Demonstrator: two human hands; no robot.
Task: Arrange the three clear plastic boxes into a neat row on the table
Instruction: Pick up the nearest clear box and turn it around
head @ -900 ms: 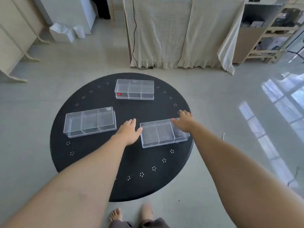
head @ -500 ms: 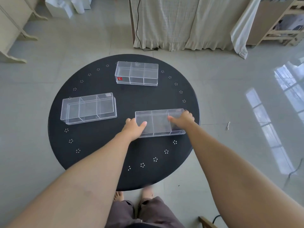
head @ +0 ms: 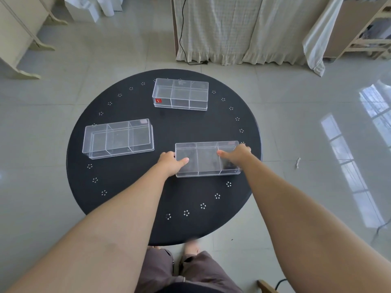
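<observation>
On the round black table [head: 131, 187], the left hand [head: 170, 162] and right hand [head: 236, 154] clasp opposite ends of the near box [head: 207, 159] at four o'clock. A second box [head: 118, 138] sits at nine o'clock, and a red-stickered box [head: 181, 94] at twelve.

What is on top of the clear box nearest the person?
On the near box, the left hand lays its thumb across the left end and the right hand covers the right end. The middle compartment looks empty; whatever lies under the right hand is hidden.
</observation>
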